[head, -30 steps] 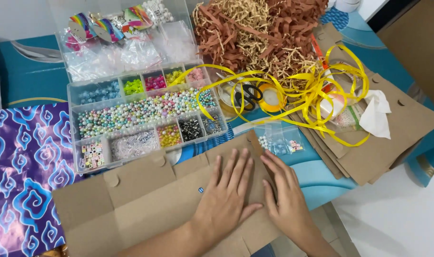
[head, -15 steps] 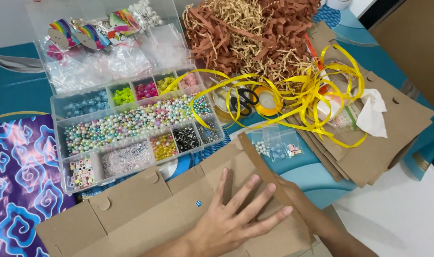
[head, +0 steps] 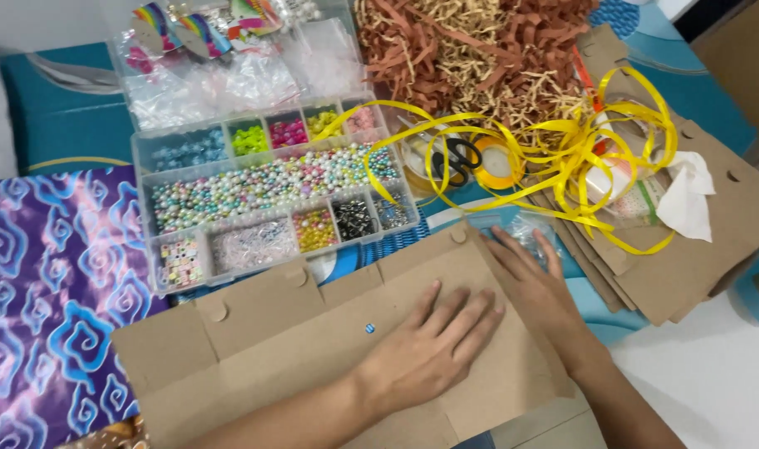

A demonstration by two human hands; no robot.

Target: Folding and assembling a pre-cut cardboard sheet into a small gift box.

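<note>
right hand (head: 536, 287) — fingertips blurred, cardboard sheet (head: 313, 349) cropped

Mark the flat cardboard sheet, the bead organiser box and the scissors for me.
flat cardboard sheet (head: 288, 333), head view, bare middle panel left of the left hand.
bead organiser box (head: 263, 187), head view, long centre compartment of mixed beads.
scissors (head: 458, 158), head view, black handle loops.
</note>
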